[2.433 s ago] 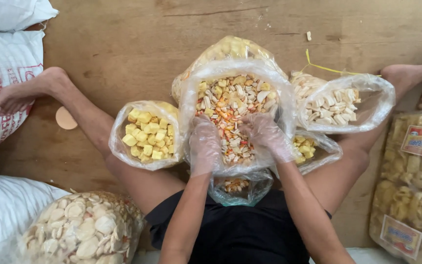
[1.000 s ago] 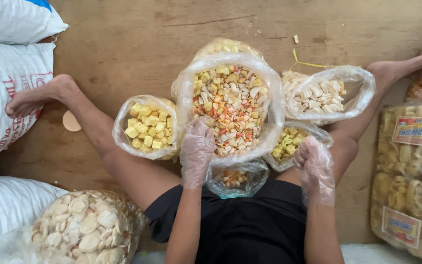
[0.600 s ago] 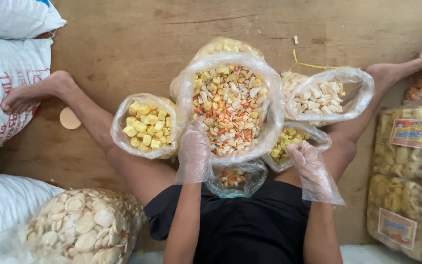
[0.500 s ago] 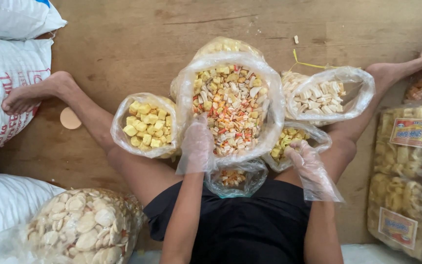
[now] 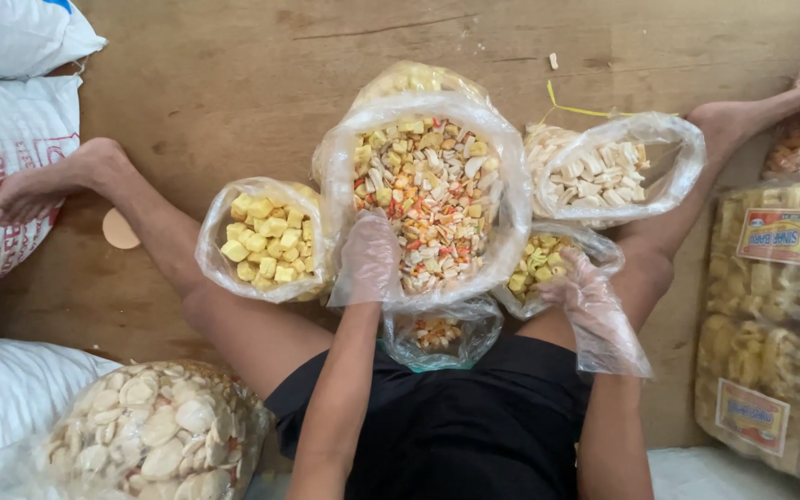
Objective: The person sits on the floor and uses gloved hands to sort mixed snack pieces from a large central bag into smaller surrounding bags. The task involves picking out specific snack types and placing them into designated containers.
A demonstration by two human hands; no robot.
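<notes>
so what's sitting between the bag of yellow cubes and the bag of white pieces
In the head view, the big open bag of mixed snacks stands between the yellow cube bag and the white piece bag; the gloved left hand reaches into it.

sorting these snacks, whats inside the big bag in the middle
The big bag holds mixed snack pieces: yellow cubes, white chips, some orange-red bits. The left hand rests on its near edge. Only the top layer shows; what lies deeper is covered.

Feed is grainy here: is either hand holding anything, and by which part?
The left hand rests on the near rim of the big mixed-snack bag; a closed grip cannot be told. The right hand holds nothing.
</notes>
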